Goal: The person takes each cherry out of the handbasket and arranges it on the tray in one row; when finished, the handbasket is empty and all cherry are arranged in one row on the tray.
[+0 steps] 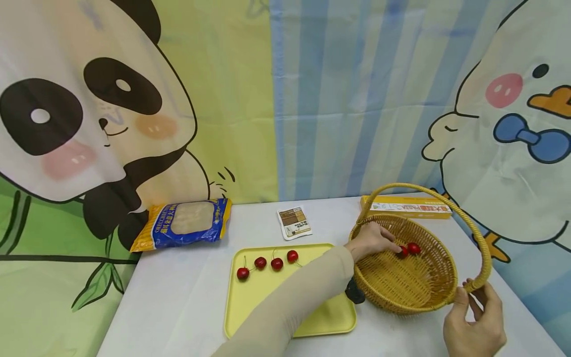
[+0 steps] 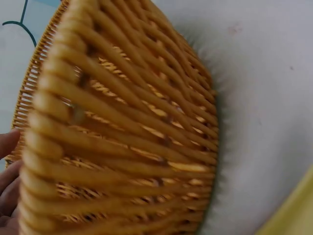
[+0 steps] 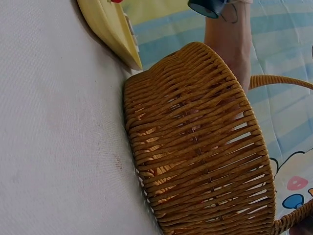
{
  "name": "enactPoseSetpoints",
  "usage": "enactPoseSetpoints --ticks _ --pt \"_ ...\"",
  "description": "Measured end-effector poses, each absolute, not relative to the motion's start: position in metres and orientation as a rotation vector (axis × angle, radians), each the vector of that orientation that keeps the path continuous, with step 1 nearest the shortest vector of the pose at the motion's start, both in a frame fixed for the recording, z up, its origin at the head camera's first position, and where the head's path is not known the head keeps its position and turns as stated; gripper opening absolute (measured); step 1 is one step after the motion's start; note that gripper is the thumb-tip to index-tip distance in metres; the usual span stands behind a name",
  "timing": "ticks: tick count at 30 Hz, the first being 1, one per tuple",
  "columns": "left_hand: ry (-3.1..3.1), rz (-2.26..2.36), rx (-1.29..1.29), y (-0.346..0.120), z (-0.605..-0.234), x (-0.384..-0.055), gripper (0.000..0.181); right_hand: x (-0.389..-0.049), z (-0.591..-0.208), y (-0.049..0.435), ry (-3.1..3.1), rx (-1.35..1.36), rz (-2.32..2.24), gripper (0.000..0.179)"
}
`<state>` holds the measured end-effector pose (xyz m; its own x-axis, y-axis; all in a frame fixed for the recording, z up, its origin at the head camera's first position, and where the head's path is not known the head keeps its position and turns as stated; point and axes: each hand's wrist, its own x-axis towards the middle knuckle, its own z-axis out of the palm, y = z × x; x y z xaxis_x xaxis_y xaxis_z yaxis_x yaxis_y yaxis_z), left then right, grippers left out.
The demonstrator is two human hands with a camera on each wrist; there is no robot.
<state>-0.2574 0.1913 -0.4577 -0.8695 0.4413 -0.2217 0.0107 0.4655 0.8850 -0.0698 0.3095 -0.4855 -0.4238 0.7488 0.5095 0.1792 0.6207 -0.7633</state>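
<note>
The wicker basket (image 1: pixel 401 297) stands at the right of the table, its arched handle (image 1: pixel 484 248) rising over it. My left hand (image 1: pixel 373 240) reaches over the near-left rim, and its fingertips pinch a red cherry (image 1: pixel 403 252) low inside. A second cherry (image 1: pixel 414 248) lies right beside that one. At the basket's right side, my right hand (image 1: pixel 476 320) grips the foot of the handle. Woven basket wall (image 2: pixel 122 122) fills most of the left wrist view; some fingers show at its left edge. In the right wrist view, the left forearm (image 3: pixel 227 44) passes behind the basket.
A yellow tray (image 1: pixel 245 307) left of the basket bears several cherries (image 1: pixel 277 264) with stems, partly crossed by my left sleeve (image 1: pixel 303 297). Behind are a white-and-brown packet (image 1: pixel 294 223), a blue-and-orange pasta bag (image 1: pixel 187 223) and a yellow pasta box (image 1: pixel 408 207). A printed curtain (image 1: pixel 312 99) closes the back.
</note>
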Motion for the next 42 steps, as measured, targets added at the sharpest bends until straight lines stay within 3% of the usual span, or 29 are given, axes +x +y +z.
enactPoseSetpoints --ticks 10,23,42 --pt "2.295 1.407 0.238 0.221 -0.453 -0.255 0.014 -0.069 -0.484 0.309 -1.937 -0.724 0.787 0.045" --pt "2.418 1.232 0.306 0.228 -0.463 -0.271 0.025 -0.069 -0.484 0.309 -1.932 -0.668 0.784 0.047" --pt "2.461 1.181 0.329 0.228 -0.45 -0.266 0.02 -0.069 -0.484 0.308 -1.9 -0.667 0.787 0.046"
